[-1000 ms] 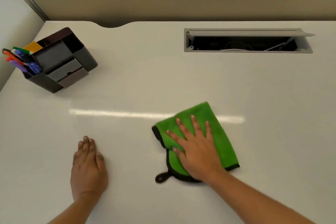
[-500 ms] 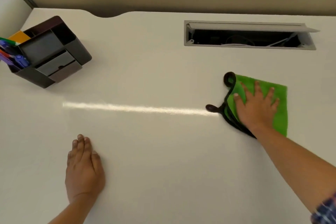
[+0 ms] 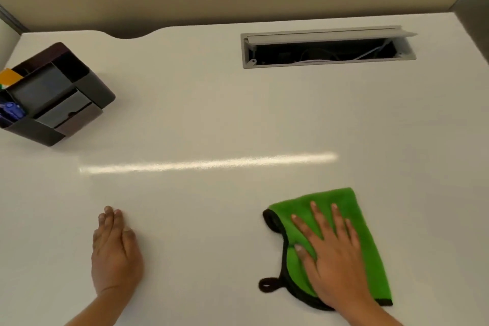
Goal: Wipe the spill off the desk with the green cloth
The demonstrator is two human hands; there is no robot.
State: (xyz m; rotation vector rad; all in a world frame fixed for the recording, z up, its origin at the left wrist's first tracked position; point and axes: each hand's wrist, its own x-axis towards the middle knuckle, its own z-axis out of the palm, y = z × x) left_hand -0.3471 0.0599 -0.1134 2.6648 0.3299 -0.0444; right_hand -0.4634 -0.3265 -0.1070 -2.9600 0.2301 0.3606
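Right hand [image 3: 334, 257] lies flat on the cloth [image 3: 367, 251], fingers [image 3: 316, 213] spread and pressing, not clenched. Cloth sits at the near right of the bench [image 3: 211, 114], directly under that hand, long axis running away from me, tilted slightly left. Left hand [image 3: 115, 251] rests palm-down on bare bench, well apart, fingers together, holding nothing. Count: one cloth, one organizer [image 3: 53, 95], one cable hatch [image 3: 326, 46]. I see no spill.

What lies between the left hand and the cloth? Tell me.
Nothing: in the head view only bare desk separates the left hand from the cloth.
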